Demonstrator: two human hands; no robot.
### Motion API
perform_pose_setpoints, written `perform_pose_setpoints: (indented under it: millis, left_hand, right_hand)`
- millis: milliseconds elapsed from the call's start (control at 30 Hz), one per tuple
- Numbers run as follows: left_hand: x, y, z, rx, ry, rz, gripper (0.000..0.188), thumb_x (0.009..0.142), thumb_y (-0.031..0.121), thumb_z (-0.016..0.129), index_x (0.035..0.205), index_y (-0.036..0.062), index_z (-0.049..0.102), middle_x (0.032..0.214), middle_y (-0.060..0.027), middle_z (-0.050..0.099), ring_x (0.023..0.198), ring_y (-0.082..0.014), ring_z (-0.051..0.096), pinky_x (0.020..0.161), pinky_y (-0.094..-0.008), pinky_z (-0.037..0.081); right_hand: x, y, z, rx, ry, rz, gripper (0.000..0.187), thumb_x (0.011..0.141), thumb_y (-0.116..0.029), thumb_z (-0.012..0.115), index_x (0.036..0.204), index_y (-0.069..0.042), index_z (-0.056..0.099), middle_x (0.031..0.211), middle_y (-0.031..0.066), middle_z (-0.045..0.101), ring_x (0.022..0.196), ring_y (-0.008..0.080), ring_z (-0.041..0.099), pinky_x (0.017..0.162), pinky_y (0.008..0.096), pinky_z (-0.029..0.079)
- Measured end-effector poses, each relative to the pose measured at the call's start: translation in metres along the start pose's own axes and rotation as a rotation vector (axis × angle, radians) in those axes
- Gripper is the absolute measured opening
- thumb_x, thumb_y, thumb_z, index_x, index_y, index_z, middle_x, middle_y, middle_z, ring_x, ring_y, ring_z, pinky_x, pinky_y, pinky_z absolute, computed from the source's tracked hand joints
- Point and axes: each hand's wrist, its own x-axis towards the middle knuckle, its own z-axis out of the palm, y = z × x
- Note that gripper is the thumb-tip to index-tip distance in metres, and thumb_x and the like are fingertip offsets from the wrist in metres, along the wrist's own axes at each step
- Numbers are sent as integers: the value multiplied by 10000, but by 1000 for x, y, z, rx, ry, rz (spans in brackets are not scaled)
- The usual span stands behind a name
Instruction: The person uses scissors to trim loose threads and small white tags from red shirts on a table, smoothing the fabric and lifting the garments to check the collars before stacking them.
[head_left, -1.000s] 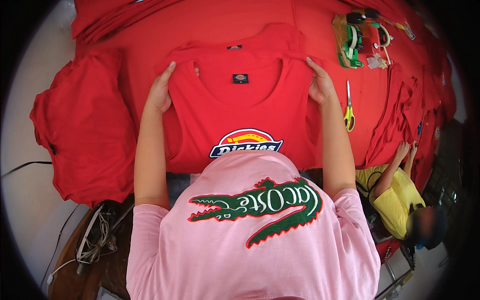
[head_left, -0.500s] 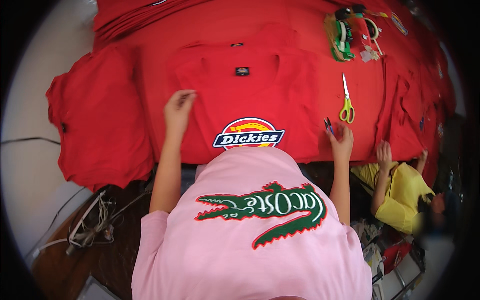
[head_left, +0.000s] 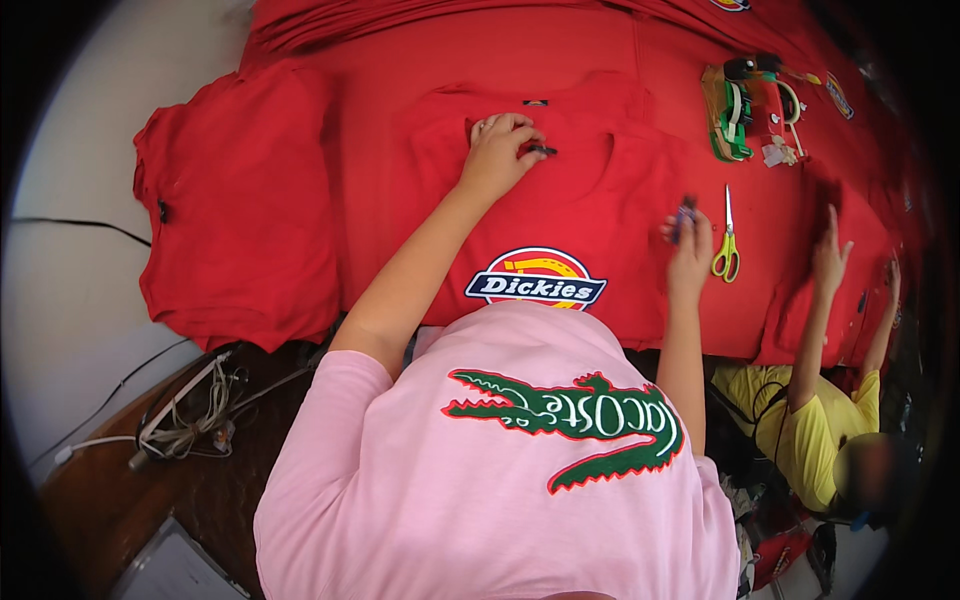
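A red T-shirt (head_left: 560,215) lies spread in front of me, its neckline away from me and a printed badge (head_left: 537,278) near its lower part. At the neckline my left hand (head_left: 500,155) pinches the dark neck label (head_left: 541,150), which the fingers partly cover. Over the shirt's right side, my right hand (head_left: 690,250) grips small dark-blue thread snips (head_left: 684,215), slightly blurred and pointing away from me. Just right of that hand lie scissors (head_left: 728,250) with yellow-green handles, untouched.
Another red shirt (head_left: 240,200) lies at the left edge of the red-covered table (head_left: 480,50). Tape dispensers (head_left: 735,110) stand at the far right. A co-worker in a yellow shirt (head_left: 800,430) has both hands over red cloth. Cables (head_left: 200,415) lie lower left.
My left hand has moved right and away from me onto the neck label. My right hand has risen with the snips. The co-worker's hands have lifted. The whole view has shifted.
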Motion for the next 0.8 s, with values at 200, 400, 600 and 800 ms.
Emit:
perform_pose_setpoints:
  millis: [200, 400, 600, 800]
  left_hand:
    - [18, -9, 8, -595, -215, -433, 158, 1001, 203, 677, 985, 47, 661, 896, -61, 709, 789, -142, 626, 750, -286, 493]
    - [22, -16, 11, -992, -236, -663, 135, 1040, 174, 627, 974, 57, 614, 863, 38, 621, 799, -42, 515, 753, -229, 432]
    - [23, -23, 19, -985, -218, -665, 182, 1011, 206, 669, 939, 42, 635, 776, 44, 561, 715, -43, 453, 638, -246, 383]
    - [23, -21, 23, -952, -180, -690, 184, 989, 217, 689, 923, 47, 665, 765, 40, 571, 697, -50, 457, 619, -253, 385]
  right_hand:
    - [12, -27, 105, -85, -293, 119, 206, 1033, -169, 648, 1181, -24, 651, 852, -31, 615, 742, 42, 542, 657, 204, 430]
    - [12, -21, 147, -226, -394, 98, 216, 972, -187, 744, 1060, 6, 704, 741, -26, 574, 682, 42, 466, 598, 234, 405]
    - [14, -18, 151, -340, -393, -31, 231, 953, -190, 756, 1083, -2, 720, 755, 72, 634, 667, 117, 550, 612, 282, 459]
    - [15, -21, 151, -471, -324, -229, 238, 938, -208, 763, 1073, -15, 728, 847, 159, 702, 716, 258, 672, 652, 349, 524]
